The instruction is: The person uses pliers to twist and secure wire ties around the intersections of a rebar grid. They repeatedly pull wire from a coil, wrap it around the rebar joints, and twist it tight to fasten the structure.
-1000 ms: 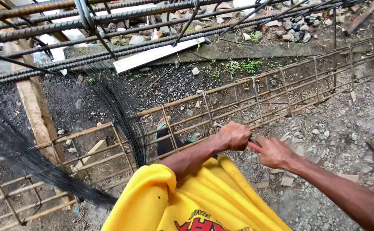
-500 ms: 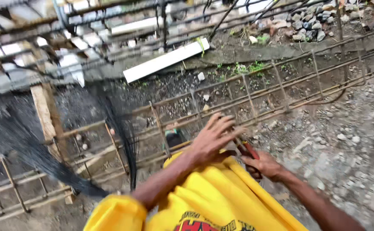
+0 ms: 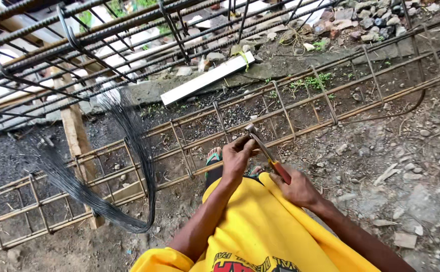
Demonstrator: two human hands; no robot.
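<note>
R hand clamps red-handled pincers, L hand pinches by their head at rebar cage rail: tie-twisting step underway, prob. next needs steady wrist rotation.

I see a yellow shirt along the bottom of the frame, with a red and black print at its lower edge. The pliers at centre have red handles and grey metal jaws. The rebar cage across the middle is rusty brown. A black wire bundle hangs at left. The white board lies upper centre.
</note>
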